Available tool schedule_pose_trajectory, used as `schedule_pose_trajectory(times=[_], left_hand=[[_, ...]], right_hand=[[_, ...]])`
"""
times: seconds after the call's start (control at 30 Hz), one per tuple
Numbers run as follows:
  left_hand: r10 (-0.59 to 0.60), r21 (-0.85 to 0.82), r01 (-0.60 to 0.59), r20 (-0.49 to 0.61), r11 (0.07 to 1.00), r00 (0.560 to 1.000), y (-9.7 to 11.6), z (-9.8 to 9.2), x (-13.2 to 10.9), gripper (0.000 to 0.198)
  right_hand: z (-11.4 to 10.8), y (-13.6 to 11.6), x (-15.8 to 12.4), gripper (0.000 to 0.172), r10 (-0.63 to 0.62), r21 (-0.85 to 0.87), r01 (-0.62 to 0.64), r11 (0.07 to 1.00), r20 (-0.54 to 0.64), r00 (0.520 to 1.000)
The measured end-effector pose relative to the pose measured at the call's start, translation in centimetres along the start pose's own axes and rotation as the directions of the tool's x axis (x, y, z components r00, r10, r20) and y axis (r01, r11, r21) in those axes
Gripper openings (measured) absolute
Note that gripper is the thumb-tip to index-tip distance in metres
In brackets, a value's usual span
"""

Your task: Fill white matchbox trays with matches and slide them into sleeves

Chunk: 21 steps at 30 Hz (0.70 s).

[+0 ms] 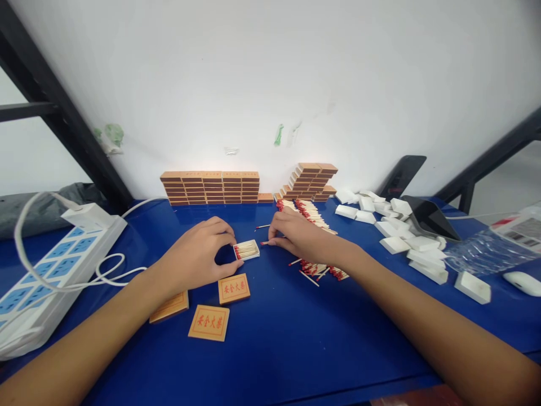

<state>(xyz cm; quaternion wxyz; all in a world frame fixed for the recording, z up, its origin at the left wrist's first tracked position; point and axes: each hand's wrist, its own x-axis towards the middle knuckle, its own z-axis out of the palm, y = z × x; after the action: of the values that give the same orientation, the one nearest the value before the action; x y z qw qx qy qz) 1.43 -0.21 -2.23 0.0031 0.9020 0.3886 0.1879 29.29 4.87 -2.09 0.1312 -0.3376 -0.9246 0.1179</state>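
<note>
A small white matchbox tray [246, 250], partly filled with red-tipped matches, lies on the blue table [279, 332]. My left hand [198, 254] curls round its left side, thumb and fingertips touching the tray. Just to the right, my right hand [298, 234] pinches a few matches [265, 243], their red tips pointing at the tray. A loose pile of matches [315, 217] spreads behind and under my right hand. Three orange matchbox sleeves [210, 321] lie flat near my left wrist.
Stacks of orange matchboxes [210, 187] stand along the wall, a stepped stack [310, 181] to their right. Several empty white trays [401, 237] are scattered at the right, beside a black scoop [429, 217] and a plastic bag [486, 251]. A power strip [54, 270] with cables lies at the left.
</note>
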Motion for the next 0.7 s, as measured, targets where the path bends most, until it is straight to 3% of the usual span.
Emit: schedule_pose_trajectory(times=[0.17, 0.4, 0.6, 0.7], left_hand=[[0.023, 0.003, -0.023, -0.013, 1.0, 1.0, 0.2, 0.2, 0.1, 0.026], [0.044, 0.004, -0.044, -0.021, 0.999, 0.999, 0.5, 0.2, 0.1, 0.024], [0.04, 0.009, -0.039, -0.028, 0.999, 0.999, 0.4, 0.1, 0.1, 0.026], [0.035, 0.007, -0.035, -0.024, 0.999, 0.999, 0.4, 0.1, 0.1, 0.026]], right_hand=[[1.0, -2.1, 0.2, 0.009, -0.074, 0.008, 0.076, 0.997, -0.163, 0.984], [2.5, -4.4, 0.6, 0.014, -0.098, -0.041, 0.092, 0.995, -0.175, 0.98], [2.0, -2.8, 0.8, 0.008, -0.127, 0.03, 0.137, 0.99, -0.216, 0.968], [1.8, -0.9, 1.3, 0.009, -0.044, -0.032, 0.036, 0.999, -0.298, 0.954]])
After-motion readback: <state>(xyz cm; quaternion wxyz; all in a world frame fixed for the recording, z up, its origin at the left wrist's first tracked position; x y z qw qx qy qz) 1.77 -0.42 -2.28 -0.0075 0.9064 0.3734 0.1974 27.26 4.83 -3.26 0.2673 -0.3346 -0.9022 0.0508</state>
